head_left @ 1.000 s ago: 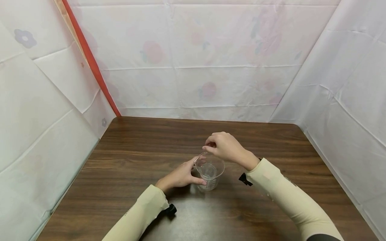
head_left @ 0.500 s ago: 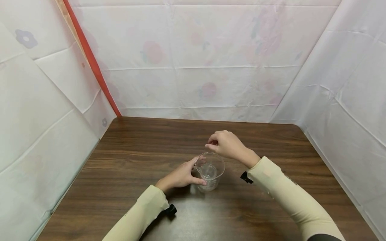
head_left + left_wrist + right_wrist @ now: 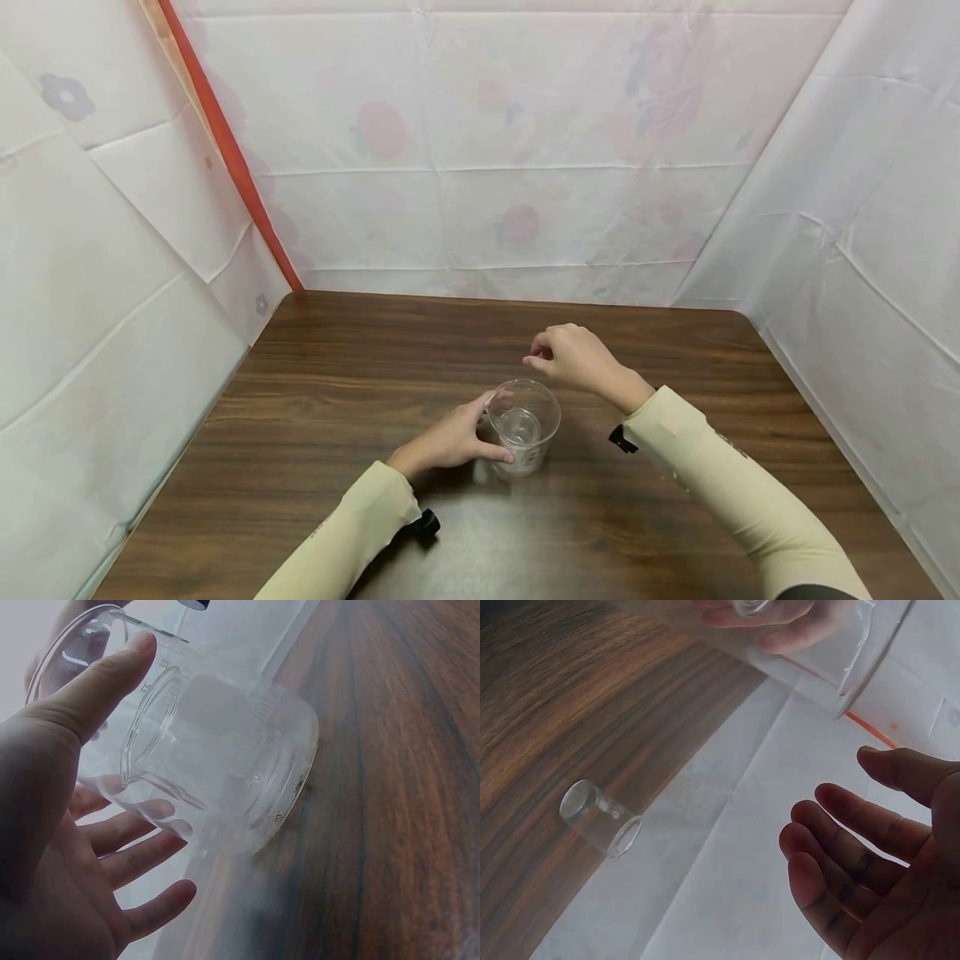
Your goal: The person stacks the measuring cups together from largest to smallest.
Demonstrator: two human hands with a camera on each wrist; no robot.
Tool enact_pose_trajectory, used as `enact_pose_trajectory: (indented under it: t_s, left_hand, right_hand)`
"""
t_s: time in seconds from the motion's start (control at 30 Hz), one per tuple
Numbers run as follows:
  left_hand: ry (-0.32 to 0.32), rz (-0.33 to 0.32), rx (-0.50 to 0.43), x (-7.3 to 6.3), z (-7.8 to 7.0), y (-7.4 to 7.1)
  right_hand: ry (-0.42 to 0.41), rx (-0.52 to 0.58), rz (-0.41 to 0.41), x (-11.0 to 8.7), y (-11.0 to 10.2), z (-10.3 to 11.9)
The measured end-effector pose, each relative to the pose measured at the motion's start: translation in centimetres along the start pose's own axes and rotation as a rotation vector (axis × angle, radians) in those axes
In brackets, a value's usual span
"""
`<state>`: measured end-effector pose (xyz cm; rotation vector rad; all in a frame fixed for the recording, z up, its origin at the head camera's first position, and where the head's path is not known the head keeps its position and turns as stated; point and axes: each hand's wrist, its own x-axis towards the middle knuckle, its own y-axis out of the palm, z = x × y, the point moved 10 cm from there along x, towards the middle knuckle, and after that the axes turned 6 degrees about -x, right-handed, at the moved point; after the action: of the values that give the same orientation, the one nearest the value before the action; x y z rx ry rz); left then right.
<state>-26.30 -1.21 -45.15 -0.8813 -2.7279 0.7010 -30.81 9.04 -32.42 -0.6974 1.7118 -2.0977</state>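
Note:
A large clear glass beaker (image 3: 536,454) stands on the table, with a smaller glass vessel (image 3: 519,427) inside it. In the left wrist view the beaker (image 3: 289,735) shows printed marks, and the inner vessel (image 3: 154,712) has a spout. My left hand (image 3: 453,433) holds the beaker from the left, thumb on the near side and fingers round the far side. Right of and above the rim hovers my right hand (image 3: 573,358), holding nothing. In the right wrist view its fingers (image 3: 844,859) are loosely bent, apart from the beaker (image 3: 810,671).
A separate small clear glass (image 3: 600,817) stands on the wooden table in the right wrist view; in the head view I cannot make it out. White patterned sheets (image 3: 465,167) wall the table (image 3: 337,350) at the back and both sides. A red strip (image 3: 232,158) runs up the left corner.
My right hand has drawn away from the beaker's rim, moving right and slightly up. The left hand and the beaker have stayed in place.

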Motion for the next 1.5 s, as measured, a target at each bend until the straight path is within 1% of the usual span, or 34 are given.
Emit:
enact_pose_trajectory:
  t_s: [0.3, 0.57, 0.7, 0.87, 1.0, 1.13, 1.5]
  left_hand:
    - [-0.008, 0.008, -0.011, 0.0, 0.1, 0.1]
    - [0.0, 0.003, 0.006, 0.0, -0.1, -0.1]
    - [0.0, 0.007, 0.009, 0.0, -0.2, -0.1]
    - [-0.006, 0.01, 0.0, -0.1, 0.0, -0.1]
    - [0.01, -0.003, 0.005, 0.0, -0.1, -0.1]
    - [0.018, -0.012, 0.012, -0.1, -0.2, -0.2]
    - [0.016, -0.012, 0.014, -0.1, -0.2, -0.2]
  right_hand:
    - [0.007, -0.014, 0.018, 0.3, 0.5, -1.0]
    - [0.018, -0.043, 0.032, 0.5, 0.9, -1.6]
    - [0.045, -0.042, 0.037, 0.6, 1.3, -2.3]
    - [0.101, -0.027, 0.05, 0.8, 1.6, -3.1]
    - [0.138, -0.039, 0.047, 1.1, 1.6, -3.5]
    - [0.149, -0.051, 0.031, 1.3, 1.7, -4.0]
    - [0.213, -0.045, 0.051, 1.5, 2.5, -5.2]
